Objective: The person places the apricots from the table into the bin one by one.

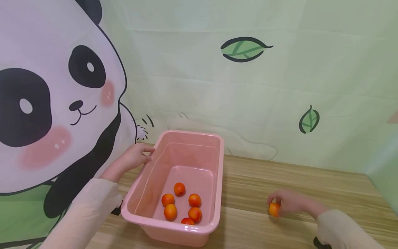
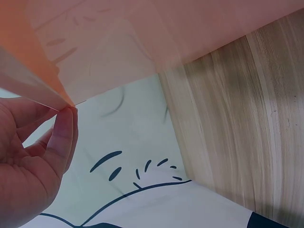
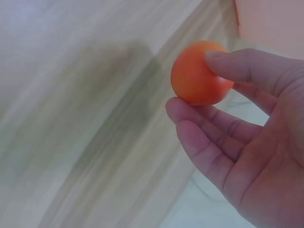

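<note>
A deep pink plastic basin [image 1: 218, 186] stands on the wooden table, with several round orange-red fruits [image 1: 179, 189] on its floor toward the near end. At the basin's left rim is my left hand [image 1: 135, 158]; in the left wrist view its thumb and fingers pinch the rim edge. Well to the right of the basin, my right hand [image 1: 290, 200] holds one smooth orange-red fruit [image 3: 197, 73] between thumb and fingertips. In the right wrist view this fruit appears raised off the table, with a shadow on the wood beside it.
The wooden tabletop [image 1: 245, 193] stretches right of the basin. Behind it hangs a pale green cloth [image 1: 186, 69] printed with leaves and a large panda [image 1: 56, 103], which covers the left side. Another pale cloth panel [image 1: 387, 166] borders the table's right edge.
</note>
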Tool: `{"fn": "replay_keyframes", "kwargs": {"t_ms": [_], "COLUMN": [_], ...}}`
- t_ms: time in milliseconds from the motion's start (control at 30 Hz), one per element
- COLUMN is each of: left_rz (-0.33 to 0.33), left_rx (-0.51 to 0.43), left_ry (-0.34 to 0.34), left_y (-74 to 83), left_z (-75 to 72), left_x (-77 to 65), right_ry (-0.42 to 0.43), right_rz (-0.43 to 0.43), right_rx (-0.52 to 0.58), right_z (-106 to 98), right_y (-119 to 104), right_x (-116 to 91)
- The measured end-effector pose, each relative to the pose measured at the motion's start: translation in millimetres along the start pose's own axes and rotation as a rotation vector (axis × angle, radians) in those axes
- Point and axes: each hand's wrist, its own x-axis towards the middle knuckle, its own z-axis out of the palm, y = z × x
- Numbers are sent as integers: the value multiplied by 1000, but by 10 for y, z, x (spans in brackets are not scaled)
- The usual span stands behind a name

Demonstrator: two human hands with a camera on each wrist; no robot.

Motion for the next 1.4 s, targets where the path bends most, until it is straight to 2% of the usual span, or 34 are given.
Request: {"fn": "replay_keyframes", "kwargs": {"t_ms": [267,567,867,1100,1400], "left_rz": [7,24,2,-5,5], "left_rx": [1,11,-10,-10,-12], "left_ry": [3,11,7,6,13], "left_y": [-16,-18,-20,-30,-25], "left_z": [-9,-10,-8,-6,-7], "left_x": [-10,-13,-12,3,-4], "right_ry": [-3,19,11,14,3], "right_rz": [7,74,35,-2,-9], "right_rx": [-40,-89,-222,-297,-296], "right_z": [-179,-432,-702,-825,-936], "right_y": [-150,-470,-861,-1112,-1362], "right_x": [81,151,294,416,566]}}
